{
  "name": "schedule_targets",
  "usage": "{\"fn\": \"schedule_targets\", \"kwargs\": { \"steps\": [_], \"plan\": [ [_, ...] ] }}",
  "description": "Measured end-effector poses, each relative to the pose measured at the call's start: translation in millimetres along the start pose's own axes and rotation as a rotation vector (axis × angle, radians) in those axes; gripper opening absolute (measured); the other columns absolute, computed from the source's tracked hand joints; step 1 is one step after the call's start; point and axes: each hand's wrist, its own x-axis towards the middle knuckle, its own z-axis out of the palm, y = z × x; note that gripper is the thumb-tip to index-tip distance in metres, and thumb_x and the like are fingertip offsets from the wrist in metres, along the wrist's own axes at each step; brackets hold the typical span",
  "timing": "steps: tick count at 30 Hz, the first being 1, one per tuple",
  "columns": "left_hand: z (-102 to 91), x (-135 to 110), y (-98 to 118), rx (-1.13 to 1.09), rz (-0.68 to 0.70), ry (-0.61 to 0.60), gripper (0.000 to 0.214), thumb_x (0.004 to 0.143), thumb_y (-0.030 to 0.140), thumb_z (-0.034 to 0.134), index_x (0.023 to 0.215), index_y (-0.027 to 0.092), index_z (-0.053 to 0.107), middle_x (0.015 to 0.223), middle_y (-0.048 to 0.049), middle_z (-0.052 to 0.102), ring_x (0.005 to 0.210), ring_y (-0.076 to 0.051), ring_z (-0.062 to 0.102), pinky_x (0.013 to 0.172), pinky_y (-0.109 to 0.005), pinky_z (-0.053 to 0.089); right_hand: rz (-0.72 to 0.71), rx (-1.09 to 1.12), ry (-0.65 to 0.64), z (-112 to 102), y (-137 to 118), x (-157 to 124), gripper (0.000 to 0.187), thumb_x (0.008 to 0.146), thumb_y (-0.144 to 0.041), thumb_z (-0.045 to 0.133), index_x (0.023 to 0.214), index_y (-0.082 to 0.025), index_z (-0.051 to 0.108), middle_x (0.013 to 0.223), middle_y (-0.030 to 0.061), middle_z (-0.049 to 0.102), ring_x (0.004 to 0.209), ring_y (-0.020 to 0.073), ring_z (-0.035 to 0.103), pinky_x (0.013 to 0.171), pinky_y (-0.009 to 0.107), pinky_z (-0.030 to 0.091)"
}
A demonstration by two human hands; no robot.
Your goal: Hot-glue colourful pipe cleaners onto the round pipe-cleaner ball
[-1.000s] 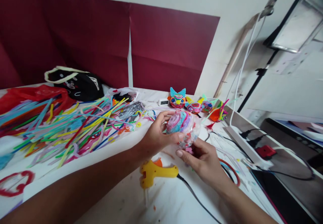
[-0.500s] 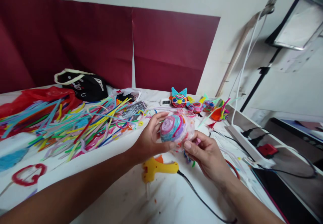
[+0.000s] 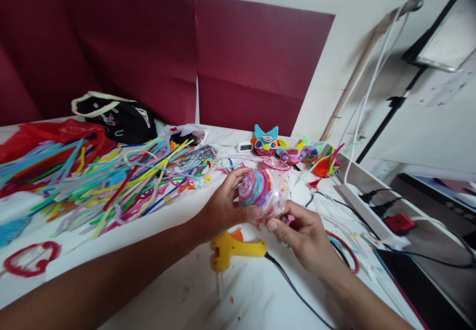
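Observation:
Between my hands is a rounded clear plastic ball (image 3: 274, 195), partly covered with coiled pipe cleaners in pink, purple, teal and orange. My left hand (image 3: 231, 201) is closed round its left side, thumb across the front. At its lower right, my right hand (image 3: 297, 228) pinches with thumb and fingers; a bit of pink shows behind them, and whether they grip the ball's edge or a pink pipe cleaner is hidden. Below the ball a yellow hot glue gun (image 3: 238, 249) lies on the white table, its black cord running toward the lower right.
Loose pipe cleaners (image 3: 122, 181) heap on the left beside a red plastic bag (image 3: 55, 136) and a black pouch (image 3: 119, 119). Finished colourful animal heads (image 3: 266, 141) stand at the back near a small digital display (image 3: 244, 147). A power strip (image 3: 375, 216) and a dark tablet (image 3: 416, 285) lie right.
The ball has turned slightly, so more of its clear part faces me. My hands stay on it, with the right fingers shifted a little left. The camera view has moved slightly.

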Motion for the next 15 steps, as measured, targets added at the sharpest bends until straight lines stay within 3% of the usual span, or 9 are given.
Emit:
{"fn": "schedule_targets", "kwargs": {
  "steps": [11, 15],
  "plan": [
    [-7.4, -8, -4, 0.175, 0.139, -0.067, 0.084, 0.067, 0.019, 0.081, 0.138, 0.025, 0.035, 0.139, -0.0126, 0.047, 0.126, -0.029, 0.051, 0.099, -0.035, 0.048, 0.132, 0.338, -0.049, -12, 11, -2, 0.025, 0.083, -0.042, 0.070, 0.079, -0.019, 0.061, 0.061, -0.0061, 0.040, 0.052, 0.0064, 0.028, 0.048, 0.022, 0.019],
    [-8.5, -8, -1, 0.211, 0.143, -0.100, 0.089, 0.068, 0.021, 0.080, 0.143, 0.024, 0.032, 0.148, -0.0148, 0.039, 0.137, -0.033, 0.041, 0.107, -0.040, 0.043, 0.132, 0.352, -0.071, -13, 10, -3, 0.022, 0.084, -0.039, 0.069, 0.078, -0.019, 0.061, 0.060, -0.0066, 0.040, 0.051, 0.0062, 0.027, 0.048, 0.022, 0.019]
  ]
}}
